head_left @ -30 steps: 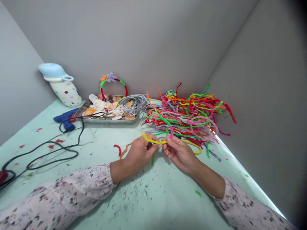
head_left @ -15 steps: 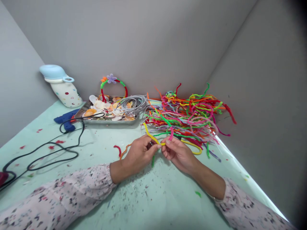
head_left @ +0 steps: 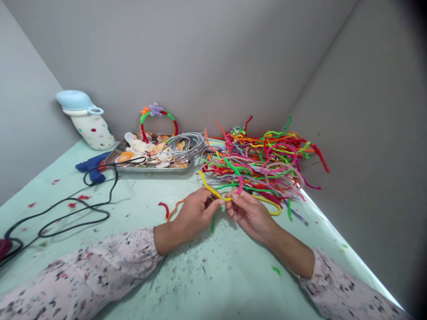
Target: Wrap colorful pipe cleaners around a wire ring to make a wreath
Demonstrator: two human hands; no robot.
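My left hand [head_left: 195,214] and my right hand [head_left: 248,212] meet over the pale green table [head_left: 140,209], both pinching one yellow pipe cleaner [head_left: 211,189]. Its left end curves up past my left fingers, and its right end [head_left: 271,203] runs out beyond my right hand. A pink pipe cleaner [head_left: 239,184] pokes up by my right fingertips. A green piece [head_left: 213,222] hangs below the pinch. Just behind my hands lies a big heap of coloured pipe cleaners [head_left: 263,160].
A metal tray [head_left: 151,168] with shells, grey cord and a pipe-cleaner arch with flowers stands at the back. A blue glue gun [head_left: 90,165] trails a black cable [head_left: 71,209] across the left. A spotted white bottle [head_left: 89,124] leans at the far left. Grey walls close the corner.
The left end of the yellow pipe cleaner has swung from lying level to slanting upward. Both hands stay pinched together in nearly the same spot.
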